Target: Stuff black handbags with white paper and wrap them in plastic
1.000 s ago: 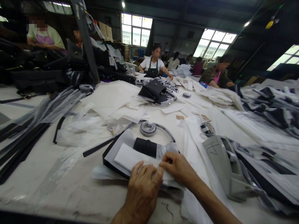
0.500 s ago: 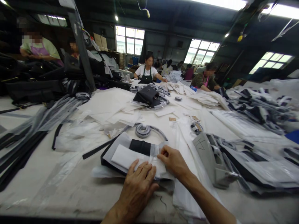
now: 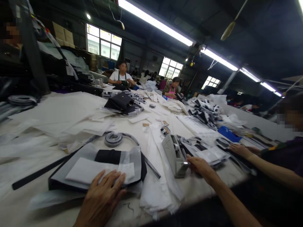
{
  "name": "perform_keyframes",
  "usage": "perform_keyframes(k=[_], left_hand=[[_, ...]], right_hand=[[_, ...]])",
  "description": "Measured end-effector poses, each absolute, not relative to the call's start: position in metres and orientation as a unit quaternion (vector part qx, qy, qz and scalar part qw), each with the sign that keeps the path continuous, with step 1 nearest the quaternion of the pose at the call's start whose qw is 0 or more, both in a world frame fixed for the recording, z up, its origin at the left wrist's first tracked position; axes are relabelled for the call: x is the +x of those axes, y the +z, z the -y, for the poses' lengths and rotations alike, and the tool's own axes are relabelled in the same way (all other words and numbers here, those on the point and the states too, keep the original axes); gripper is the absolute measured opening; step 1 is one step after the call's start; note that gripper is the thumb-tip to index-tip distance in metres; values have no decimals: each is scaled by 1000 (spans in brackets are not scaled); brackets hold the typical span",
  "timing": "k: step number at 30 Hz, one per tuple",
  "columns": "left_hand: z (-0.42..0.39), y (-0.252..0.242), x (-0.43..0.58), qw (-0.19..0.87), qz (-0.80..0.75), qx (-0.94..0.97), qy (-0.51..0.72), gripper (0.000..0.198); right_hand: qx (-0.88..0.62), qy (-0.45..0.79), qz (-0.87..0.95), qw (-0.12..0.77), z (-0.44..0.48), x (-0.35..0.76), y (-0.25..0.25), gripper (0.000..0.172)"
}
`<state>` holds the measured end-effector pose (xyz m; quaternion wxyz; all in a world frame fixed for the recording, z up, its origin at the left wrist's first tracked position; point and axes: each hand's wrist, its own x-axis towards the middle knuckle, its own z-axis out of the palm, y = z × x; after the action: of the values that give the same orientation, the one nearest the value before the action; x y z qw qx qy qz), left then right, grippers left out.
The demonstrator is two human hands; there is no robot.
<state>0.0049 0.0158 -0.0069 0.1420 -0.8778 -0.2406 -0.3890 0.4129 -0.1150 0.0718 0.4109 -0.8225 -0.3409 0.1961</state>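
My left hand (image 3: 104,192) lies with fingers spread on a folded white sheet (image 3: 80,171), pressing it on a black bag (image 3: 55,183) partly covered in translucent paper. A clear tape strip (image 3: 124,157) runs down over the sheet, beside a black flap (image 3: 107,156). My right hand (image 3: 201,168) is at the front end of a grey tape dispenser (image 3: 169,151), thumb and fingers drawn together at its edge; what they pinch is hidden. Behind the bag sits a wrapped coiled strap (image 3: 113,139), and a dark strap (image 3: 38,173) extends to the left.
White plastic sleeves (image 3: 158,189) lie between bag and dispenser. Past the dispenser is another wrapped bag (image 3: 210,154), where a co-worker's hand (image 3: 239,149) reaches in from the right. A black bag (image 3: 120,102) stands farther back among papers. Other people sit around the table.
My right hand has left the tape strip on the bag and moved right to the dispenser. My left hand stays on the sheet. The view has turned right, bringing the co-worker in.
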Motion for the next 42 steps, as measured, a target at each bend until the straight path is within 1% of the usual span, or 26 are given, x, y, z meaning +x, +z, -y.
perform_keyframes(k=[3, 7, 10, 12, 15, 18, 20, 22, 25, 28, 30, 32, 35, 38, 40, 42], left_hand=[[-17, -5, 3, 155, 236, -877, -389, 29], [-16, -3, 3, 155, 238, -881, -377, 29], [-16, -5, 2, 152, 238, -888, -364, 28], [-17, -7, 2, 144, 242, -889, -360, 27], [-17, -7, 2, 130, 243, -892, -358, 27], [-12, -3, 1, 98, 259, -890, -362, 26], [-8, -1, 2, 75, 274, -889, -360, 25], [-4, 1, 4, 59, 285, -891, -348, 24], [-2, 0, 6, 40, 302, -895, -327, 29], [-1, -2, 7, 28, 307, -897, -318, 37], [0, -4, 7, 24, 311, -895, -319, 42], [0, -6, 6, 21, 316, -894, -318, 47], [0, -6, 6, 16, 317, -896, -311, 49], [-1, -5, 6, 12, 317, -896, -312, 52], [-1, -6, 7, 10, 315, -895, -315, 54], [-1, -7, 7, 12, 315, -893, -322, 54]], right_hand=[[-789, 288, 309, 446, 97, 403, 67, 45], [-772, 272, 295, 493, 84, 398, 75, 41], [-767, 227, 266, 538, 92, 395, 84, 40], [-760, 202, 249, 565, 104, 389, 85, 36], [-747, 215, 195, 597, 127, 379, 66, 33], [-761, 242, 131, 587, 150, 374, 30, 37], [-793, 241, 132, 544, 159, 372, 13, 40], [-814, 238, 198, 491, 158, 365, 15, 43], [-776, 273, 400, 405, 130, 331, 56, 39], [-675, 379, 576, 264, 75, 276, 111, 27], [-612, 437, 633, 185, 31, 243, 134, 21], [-556, 469, 680, 98, -11, 220, 142, 17], [-513, 442, 734, -53, -64, 200, 134, 15], [-488, 402, 746, -208, -96, 184, 124, 16], [-470, 383, 746, -277, -107, 172, 121, 17], [-460, 358, 748, -316, -112, 162, 119, 19]])
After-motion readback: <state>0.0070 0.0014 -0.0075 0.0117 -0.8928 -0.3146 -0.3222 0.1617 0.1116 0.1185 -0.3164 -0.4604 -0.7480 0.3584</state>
